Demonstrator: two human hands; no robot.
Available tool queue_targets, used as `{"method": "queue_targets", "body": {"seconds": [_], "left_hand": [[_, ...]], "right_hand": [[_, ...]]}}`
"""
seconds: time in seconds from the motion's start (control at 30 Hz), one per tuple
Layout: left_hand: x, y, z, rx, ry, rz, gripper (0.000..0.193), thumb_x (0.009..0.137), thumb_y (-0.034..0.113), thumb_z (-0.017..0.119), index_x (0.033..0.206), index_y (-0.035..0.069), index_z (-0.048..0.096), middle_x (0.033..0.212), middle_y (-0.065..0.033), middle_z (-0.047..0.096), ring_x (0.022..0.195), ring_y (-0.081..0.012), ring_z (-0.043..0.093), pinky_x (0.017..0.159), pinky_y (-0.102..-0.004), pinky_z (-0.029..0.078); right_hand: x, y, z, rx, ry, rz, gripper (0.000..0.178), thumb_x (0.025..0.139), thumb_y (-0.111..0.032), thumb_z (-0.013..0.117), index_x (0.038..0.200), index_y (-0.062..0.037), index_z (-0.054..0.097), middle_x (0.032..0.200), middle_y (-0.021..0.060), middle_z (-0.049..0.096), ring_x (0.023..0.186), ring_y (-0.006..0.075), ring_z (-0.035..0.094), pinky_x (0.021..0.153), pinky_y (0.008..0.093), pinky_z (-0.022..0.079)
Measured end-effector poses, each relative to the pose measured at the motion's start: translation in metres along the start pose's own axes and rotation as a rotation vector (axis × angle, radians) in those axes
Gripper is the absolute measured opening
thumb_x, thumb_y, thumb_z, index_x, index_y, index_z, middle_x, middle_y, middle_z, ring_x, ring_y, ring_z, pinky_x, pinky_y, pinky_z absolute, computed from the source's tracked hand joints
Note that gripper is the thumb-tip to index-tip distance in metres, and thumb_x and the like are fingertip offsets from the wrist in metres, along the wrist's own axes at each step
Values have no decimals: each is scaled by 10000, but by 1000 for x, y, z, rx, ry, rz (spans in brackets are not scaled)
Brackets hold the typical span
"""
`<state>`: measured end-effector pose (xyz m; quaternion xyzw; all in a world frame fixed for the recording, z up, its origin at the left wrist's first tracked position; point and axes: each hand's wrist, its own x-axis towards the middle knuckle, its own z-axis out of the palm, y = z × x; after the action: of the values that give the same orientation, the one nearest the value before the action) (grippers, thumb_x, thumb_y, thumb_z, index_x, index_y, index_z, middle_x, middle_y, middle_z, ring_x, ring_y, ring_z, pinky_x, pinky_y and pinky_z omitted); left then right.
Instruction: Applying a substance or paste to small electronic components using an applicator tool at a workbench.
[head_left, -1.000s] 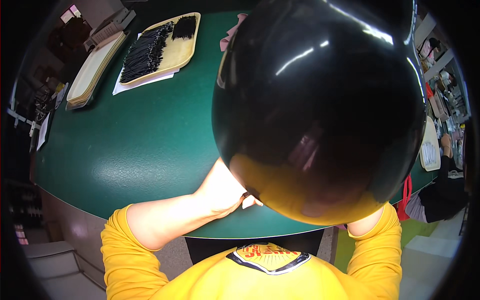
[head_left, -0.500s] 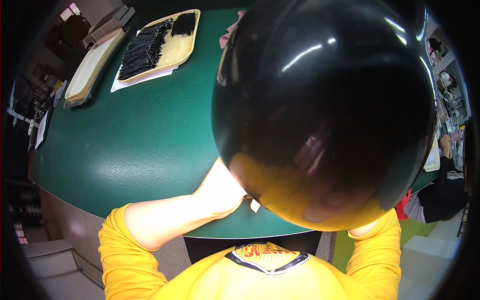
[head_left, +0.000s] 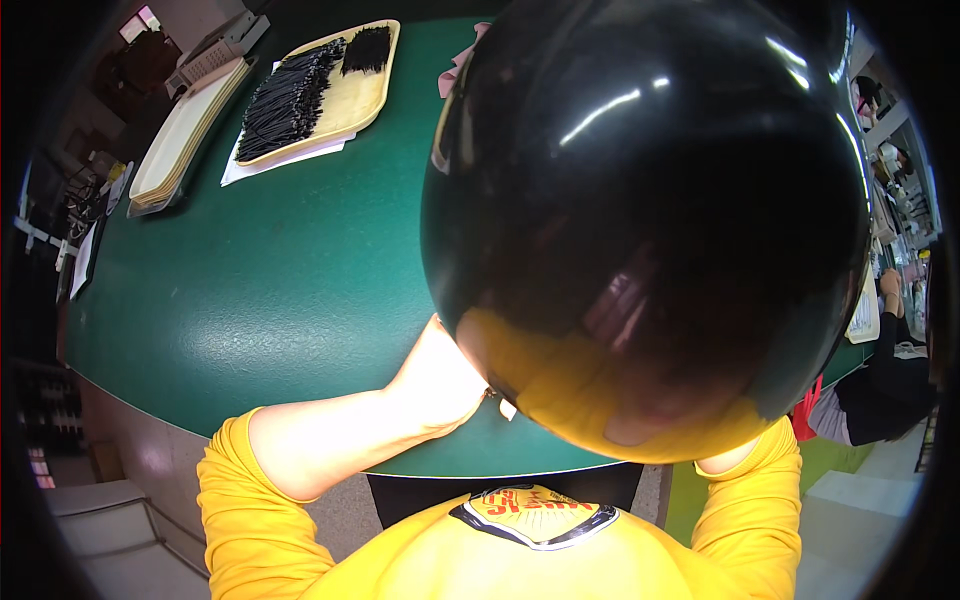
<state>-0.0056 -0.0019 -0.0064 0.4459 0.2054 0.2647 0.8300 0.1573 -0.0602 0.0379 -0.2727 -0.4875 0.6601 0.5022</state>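
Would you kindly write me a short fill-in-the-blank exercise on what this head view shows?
1. The big glossy balloon close to the camera is ____ in colour.
2. The table has a ____ top.
3. The left hand rests at the table's near edge, partly hidden behind the ____.
4. The thin black sticks at the far end lie on a pale yellow ____.

Missing words: black; green; balloon; tray

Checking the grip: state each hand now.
Left hand: against the black balloon, fingers hidden; cannot be told.
Right hand: hidden behind the balloon.
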Motion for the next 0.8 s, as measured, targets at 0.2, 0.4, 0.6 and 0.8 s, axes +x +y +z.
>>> {"method": "queue_targets", "body": {"seconds": [0.2, 0.4, 0.6, 0.8], "left_hand": [[2, 1, -2, -16, -25, -50, 322, 808, -31, 439, 1126, -17, 394, 1049, -138, 500, 967, -202, 504, 794, -297, 457], [0, 0, 6, -22, 12, 35, 297, 807, -21, 451, 1100, -22, 402, 1017, -140, 511, 902, -197, 529, 709, -294, 483], [-3, 11, 1, 88, -40, -215, 195, 791, -35, 459, 986, -27, 453, 813, -129, 551, 647, -185, 566, 507, -269, 479], [-3, 3, 0, 127, -46, -126, 150, 784, -43, 455, 929, -19, 479, 695, -109, 542, 529, -182, 550, 431, -265, 461]], "right_hand": [[6, -3, 7, 29, -15, 5, 383, 902, -259, 330, 912, 68, 530, 786, 161, 585, 725, 232, 569, 692, 302, 476], [0, -7, 8, 64, -34, 12, 387, 901, -256, 332, 875, 69, 541, 750, 153, 586, 700, 232, 572, 672, 301, 481], [5, -27, 31, 1308, 633, 528, 356, 888, -261, 378, 871, 50, 550, 736, 153, 587, 692, 234, 570, 666, 305, 478], [5, -28, 35, 1172, 613, 404, 319, 889, -261, 374, 951, 27, 496, 839, 146, 542, 781, 233, 532, 725, 313, 446]]}}
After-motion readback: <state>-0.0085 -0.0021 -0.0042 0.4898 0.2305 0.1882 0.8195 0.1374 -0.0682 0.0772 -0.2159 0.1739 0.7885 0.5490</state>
